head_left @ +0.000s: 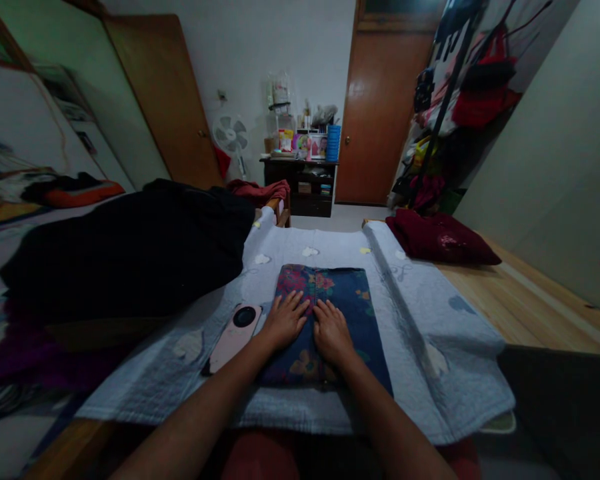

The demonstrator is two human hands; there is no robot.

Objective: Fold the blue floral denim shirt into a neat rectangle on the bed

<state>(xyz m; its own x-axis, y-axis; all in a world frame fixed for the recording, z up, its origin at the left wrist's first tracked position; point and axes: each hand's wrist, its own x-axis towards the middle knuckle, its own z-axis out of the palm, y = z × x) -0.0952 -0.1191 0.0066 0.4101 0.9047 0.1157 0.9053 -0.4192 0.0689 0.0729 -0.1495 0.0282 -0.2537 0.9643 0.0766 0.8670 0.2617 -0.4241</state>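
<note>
A dark blue floral piece of cloth (365, 327), folded into a flat rectangle, lies in front of me; whether it is a garment I cannot tell. My left hand (286, 320) rests palm down on its left part, fingers stretched out. Flat on the middle of the cloth is my right hand (332, 331), its fingers extended and close to the left one. A seam or edge runs lengthwise between the hands. Just left of the cloth, a pink phone (233, 341) with a round black camera ring lies face down, beside my left forearm.
A pale blue quilted cover (415, 333) with cloud shapes is under everything. On the left a large black cloth heap (130, 253) rises. A maroon cushion (440, 237) lies at the right on a wooden board (475, 287). Farther back are a fan (231, 135) and a dark cabinet (285, 177).
</note>
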